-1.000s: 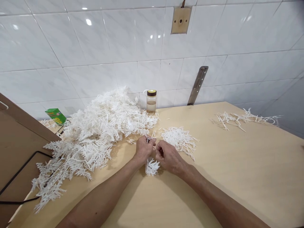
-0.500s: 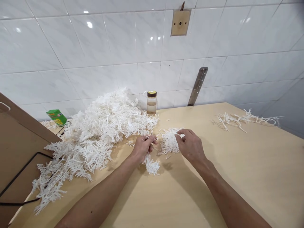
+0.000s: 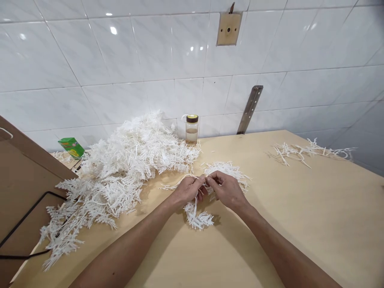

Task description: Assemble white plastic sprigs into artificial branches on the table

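Observation:
Thin white branched sprigs, seemingly plastic, are in my left hand (image 3: 189, 189), its fingers closed round their stems. A feathery white sprig (image 3: 198, 218) hangs below that hand over the table. My right hand (image 3: 225, 189) meets the left one, thumb and forefinger pinched at the stems; what exactly lies between those fingertips is too small to make out. Just behind my right hand lies a small heap of loose white sprigs (image 3: 229, 169), partly hidden by it. To the left spreads a large pile of white branching sprigs (image 3: 129, 160).
A bottle with a dark lid (image 3: 192, 130) stands by the tiled wall. At the left are a green carton (image 3: 72, 148) and a brown cardboard box (image 3: 27, 192). Bare white stems (image 3: 300, 152) lie at the far right of the wooden table (image 3: 315, 216). A metal bracket (image 3: 250, 110) leans on the wall.
My right hand has left the small heap and come left and nearer to me, joining my left hand. The left hand moved slightly right, and the hanging sprig shifted with it.

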`<state>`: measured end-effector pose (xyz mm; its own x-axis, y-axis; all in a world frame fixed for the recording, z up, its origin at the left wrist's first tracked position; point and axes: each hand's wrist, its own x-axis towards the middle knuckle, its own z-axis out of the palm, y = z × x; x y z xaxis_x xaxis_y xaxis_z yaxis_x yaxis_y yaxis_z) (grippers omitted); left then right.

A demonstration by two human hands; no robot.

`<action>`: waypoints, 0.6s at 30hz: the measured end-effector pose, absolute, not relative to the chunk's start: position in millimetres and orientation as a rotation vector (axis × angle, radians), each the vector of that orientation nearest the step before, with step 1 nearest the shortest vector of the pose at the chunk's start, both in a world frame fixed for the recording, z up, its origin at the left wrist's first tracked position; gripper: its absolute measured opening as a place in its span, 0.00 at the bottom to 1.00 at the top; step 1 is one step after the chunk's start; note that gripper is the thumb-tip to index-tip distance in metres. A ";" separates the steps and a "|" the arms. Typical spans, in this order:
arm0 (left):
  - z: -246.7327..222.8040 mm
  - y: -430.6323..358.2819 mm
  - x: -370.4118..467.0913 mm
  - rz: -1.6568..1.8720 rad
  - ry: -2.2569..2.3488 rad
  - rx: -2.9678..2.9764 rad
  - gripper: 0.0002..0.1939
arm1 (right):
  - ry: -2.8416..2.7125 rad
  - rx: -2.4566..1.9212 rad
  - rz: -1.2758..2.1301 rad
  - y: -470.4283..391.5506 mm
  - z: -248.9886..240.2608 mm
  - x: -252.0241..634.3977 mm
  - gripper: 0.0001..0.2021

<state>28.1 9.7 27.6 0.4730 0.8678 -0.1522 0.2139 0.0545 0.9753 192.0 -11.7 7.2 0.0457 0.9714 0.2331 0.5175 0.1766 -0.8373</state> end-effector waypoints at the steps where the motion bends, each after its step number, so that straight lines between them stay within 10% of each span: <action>1: 29.2 10.3 27.2 0.637 1.002 1.501 0.31 | -1.572 -1.466 0.641 -10.8 6.5 193.6 0.14; 18: 48.8 20.3 14.2 0.834 1.077 1.552 0.10 | -1.386 -1.306 1.023 -15.6 11.8 194.4 0.22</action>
